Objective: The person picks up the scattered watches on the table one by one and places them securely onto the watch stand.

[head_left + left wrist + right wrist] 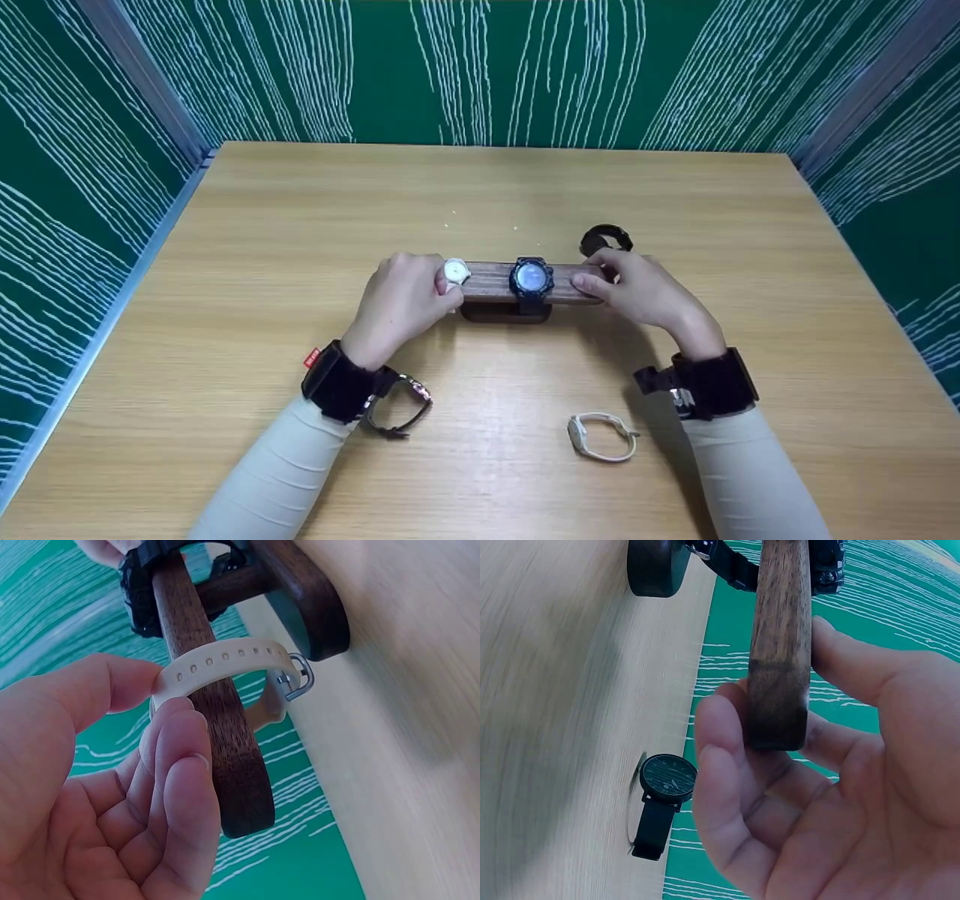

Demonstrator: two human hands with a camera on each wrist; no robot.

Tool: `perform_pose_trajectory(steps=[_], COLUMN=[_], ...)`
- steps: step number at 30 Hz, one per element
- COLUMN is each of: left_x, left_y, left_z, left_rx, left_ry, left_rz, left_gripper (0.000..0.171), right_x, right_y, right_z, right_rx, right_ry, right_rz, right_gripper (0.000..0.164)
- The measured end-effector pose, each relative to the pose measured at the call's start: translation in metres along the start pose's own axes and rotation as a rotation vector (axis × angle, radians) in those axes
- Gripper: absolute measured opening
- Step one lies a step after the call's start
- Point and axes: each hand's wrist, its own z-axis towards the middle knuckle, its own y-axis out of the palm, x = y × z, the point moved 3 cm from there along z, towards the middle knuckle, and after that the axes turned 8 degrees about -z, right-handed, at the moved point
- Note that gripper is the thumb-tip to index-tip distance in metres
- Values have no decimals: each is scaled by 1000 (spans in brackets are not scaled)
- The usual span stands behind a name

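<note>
A dark wooden watch stand [487,281] with a raised bar and a rounded base [506,313] is at the middle of the table. My left hand [405,304] pinches a white-strapped watch [225,660] whose buckled strap loops around the bar near its left end. My right hand [637,289] grips the right end of the bar, thumb on one side and fingers on the other, as the right wrist view shows. Between the hands, a black chunky watch [532,277] is strapped around the bar, its round face turned up.
Behind the right hand a black round-faced watch [667,778] stands on the table. Nearer the front lie a dark-strapped watch [401,420] beside the left wrist and a cream-strapped watch [602,436] toward the right. Green walls [397,67] with white lines border the wooden table.
</note>
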Motion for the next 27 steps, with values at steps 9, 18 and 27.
perform_pose_trajectory(steps=[9, 18, 27], left_x=[3, 5, 8], left_y=[1, 4, 5], left_z=[0, 1, 3], left_rx=[-10, -25, -23], left_ry=[-8, -14, 1], left_rz=[4, -20, -15], left_gripper=[21, 22, 22], right_x=[0, -1, -1], right_y=[0, 0, 0], right_z=[0, 1, 0], right_rx=[-4, -9, -8], right_ry=[8, 7, -3], right_rz=[-5, -2, -3], right_gripper=[51, 51, 52])
